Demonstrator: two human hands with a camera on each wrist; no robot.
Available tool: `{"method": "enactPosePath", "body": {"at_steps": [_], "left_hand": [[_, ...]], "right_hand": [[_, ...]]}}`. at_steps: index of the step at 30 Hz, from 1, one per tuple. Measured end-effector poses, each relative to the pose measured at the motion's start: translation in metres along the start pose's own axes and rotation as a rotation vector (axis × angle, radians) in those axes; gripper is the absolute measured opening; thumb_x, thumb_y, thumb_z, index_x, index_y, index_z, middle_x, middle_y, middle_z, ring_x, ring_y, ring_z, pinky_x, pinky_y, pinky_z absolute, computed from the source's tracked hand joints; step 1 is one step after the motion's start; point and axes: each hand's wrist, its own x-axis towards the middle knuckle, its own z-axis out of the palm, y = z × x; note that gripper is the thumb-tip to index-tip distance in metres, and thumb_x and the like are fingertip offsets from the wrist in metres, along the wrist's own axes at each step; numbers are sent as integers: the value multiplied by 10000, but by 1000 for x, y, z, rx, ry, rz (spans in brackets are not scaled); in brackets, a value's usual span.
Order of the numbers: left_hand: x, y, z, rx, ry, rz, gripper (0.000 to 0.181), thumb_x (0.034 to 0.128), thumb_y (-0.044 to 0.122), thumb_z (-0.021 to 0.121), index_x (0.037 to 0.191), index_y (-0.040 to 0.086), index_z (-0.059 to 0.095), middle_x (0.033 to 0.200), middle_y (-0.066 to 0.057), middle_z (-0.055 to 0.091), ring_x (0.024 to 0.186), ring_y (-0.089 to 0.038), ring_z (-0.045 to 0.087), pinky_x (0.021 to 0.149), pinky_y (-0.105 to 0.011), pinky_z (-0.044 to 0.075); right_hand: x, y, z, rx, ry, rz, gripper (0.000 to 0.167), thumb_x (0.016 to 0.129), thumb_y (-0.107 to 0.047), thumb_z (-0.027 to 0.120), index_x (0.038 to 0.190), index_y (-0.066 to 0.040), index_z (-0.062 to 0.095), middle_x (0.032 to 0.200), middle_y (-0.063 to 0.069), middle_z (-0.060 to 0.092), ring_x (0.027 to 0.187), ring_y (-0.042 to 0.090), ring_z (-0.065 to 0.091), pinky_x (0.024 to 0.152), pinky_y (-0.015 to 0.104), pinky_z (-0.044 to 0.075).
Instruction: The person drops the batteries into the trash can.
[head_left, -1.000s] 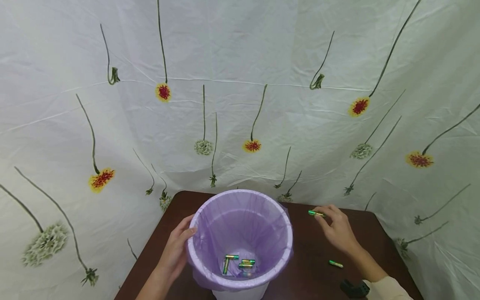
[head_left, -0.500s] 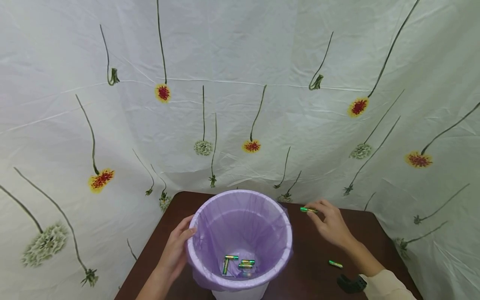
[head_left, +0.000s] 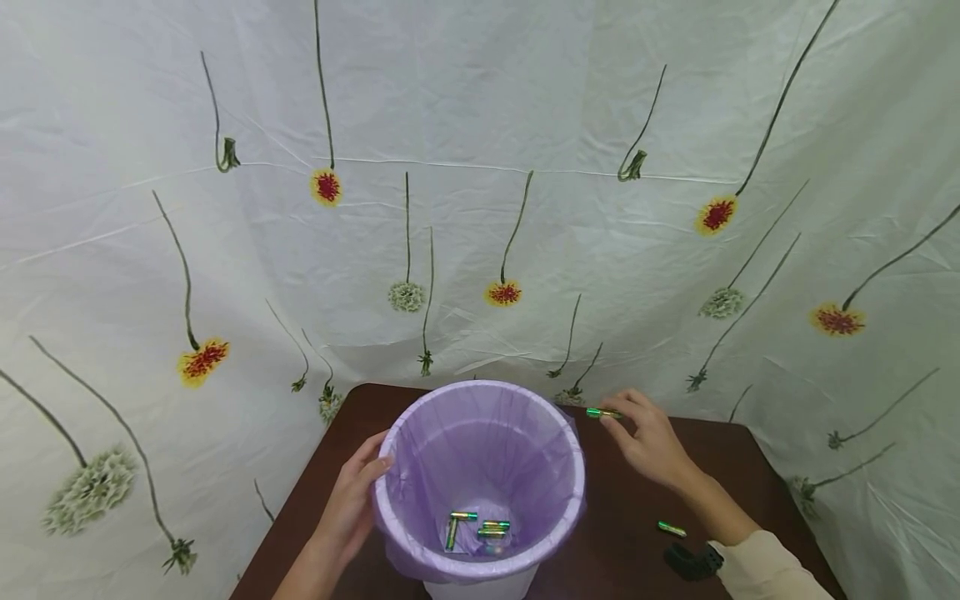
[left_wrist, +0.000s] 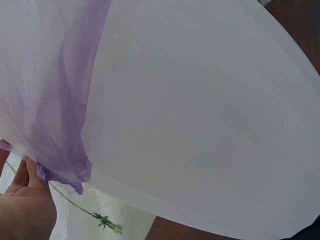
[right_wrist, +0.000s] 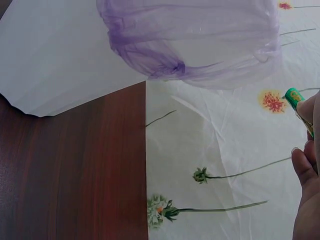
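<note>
A white bin (left_wrist: pixel 200 110) lined with a purple plastic bag (head_left: pixel 480 450) stands on the dark table. My left hand (head_left: pixel 352 492) grips the bin's rim at its left side, the thumb lying over the edge. Just right of the rim, above the table, my right hand (head_left: pixel 647 437) pinches a green and gold battery (head_left: pixel 602 412) between thumb and fingers; the right wrist view also shows this battery (right_wrist: pixel 295 102). Several similar batteries (head_left: pixel 492 525) lie at the bottom of the bin. One more battery (head_left: pixel 671 528) rests on the table under my right forearm.
The dark brown table (head_left: pixel 600 533) extends on both sides of the bin. Behind and around it hangs a white cloth (head_left: pixel 480 108) printed with flowers. A black band (head_left: pixel 692 562) is around my right wrist.
My right hand has moved left and slightly away from me, bringing the pinched battery closer to the bin. My left hand and the bin have stayed in place.
</note>
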Motion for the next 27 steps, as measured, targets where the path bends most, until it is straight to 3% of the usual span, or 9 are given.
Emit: {"method": "enactPosePath", "body": {"at_steps": [10,20,27], "left_hand": [[1,-2,0,-5,-12,-5,378,1050,71,519,1414,-20,485,1156,-130,647,973,-217,656,806,-378,576],[1,-2,0,-13,5,-1,362,1042,62,521,1396,-13,503,1178,-128,638,983,-211,651,814,-375,573],[1,-1,-1,-7,1,0,360,1040,56,518,1393,-14,504,1158,-125,639,973,-214,652,812,-378,574]], "right_hand": [[13,-8,1,18,-1,-55,192,932,23,721,1101,-62,754,973,-58,590,767,88,470,607,304,425],[33,-19,13,92,17,-148,194,908,64,730,1079,-26,748,982,-7,627,858,153,626,695,330,587],[44,-30,20,108,2,-185,196,898,45,750,1069,-49,761,969,-27,620,867,140,604,701,317,571]]}}
